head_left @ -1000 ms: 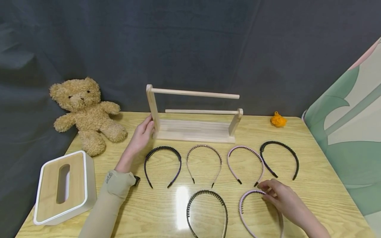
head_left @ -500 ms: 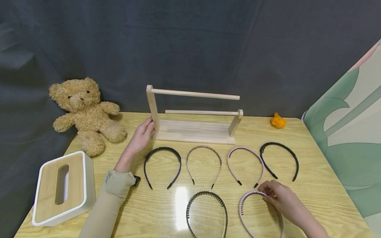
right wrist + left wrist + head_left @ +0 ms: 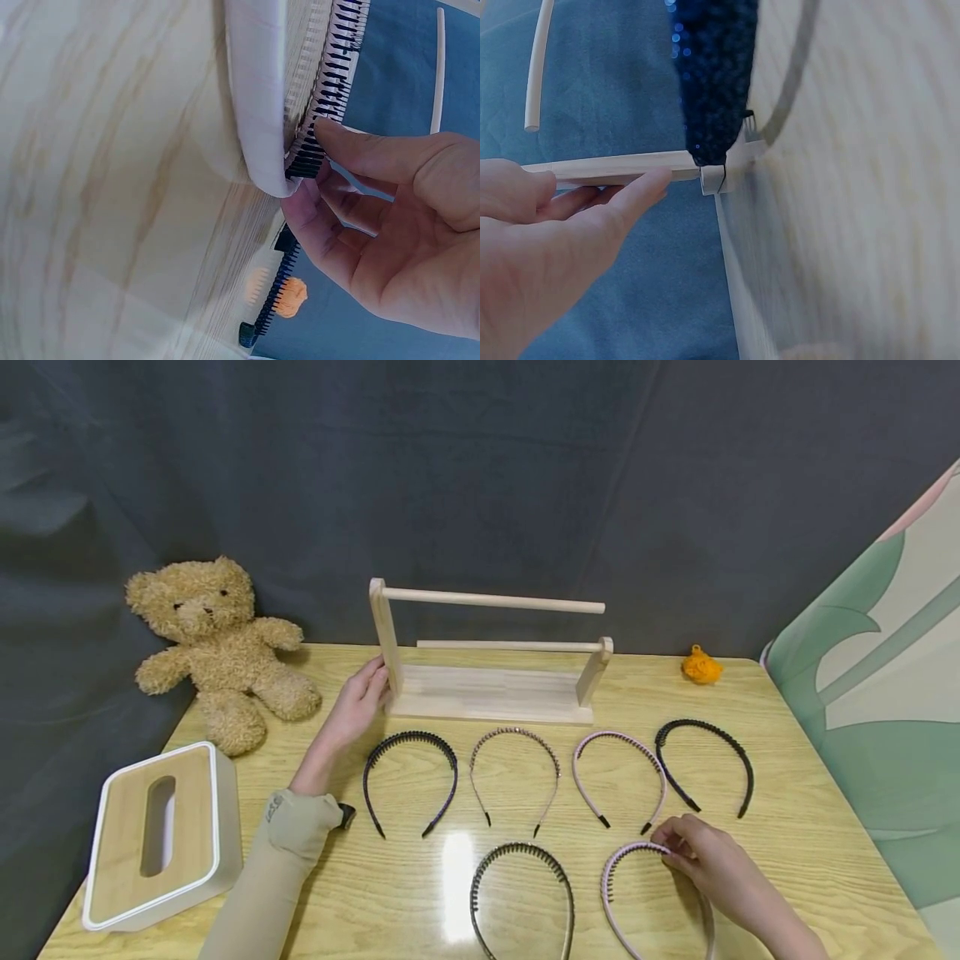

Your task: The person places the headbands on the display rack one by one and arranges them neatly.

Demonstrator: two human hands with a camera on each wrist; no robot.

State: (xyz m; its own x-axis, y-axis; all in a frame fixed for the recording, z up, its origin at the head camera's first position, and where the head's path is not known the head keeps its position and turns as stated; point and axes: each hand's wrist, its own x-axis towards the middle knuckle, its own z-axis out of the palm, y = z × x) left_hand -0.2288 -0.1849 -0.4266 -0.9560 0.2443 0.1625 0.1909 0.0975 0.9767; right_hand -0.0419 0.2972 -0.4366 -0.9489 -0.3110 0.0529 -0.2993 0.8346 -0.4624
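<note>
My left hand [image 3: 358,702] holds the left upright of a pale wooden headband rack [image 3: 480,687]; in the left wrist view the fingers [image 3: 641,191] lie against that board. With thumb and fingers, my right hand [image 3: 716,864] pinches the upper right of a light purple headband [image 3: 609,893]. The right wrist view shows the thumb [image 3: 367,150] beside the teeth of this headband. Other headbands lie on the table: a dark glittery one [image 3: 411,737], a thin beaded one [image 3: 516,730], a pink one [image 3: 619,737], a black one [image 3: 701,724] and a dark toothed one [image 3: 521,846].
A teddy bear [image 3: 225,647] sits at the back left, behind a white tissue box [image 3: 123,843] with a wooden lid. An orange figure [image 3: 702,667] stands at the back right of the table [image 3: 817,860]. A dark curtain [image 3: 480,477] hangs behind.
</note>
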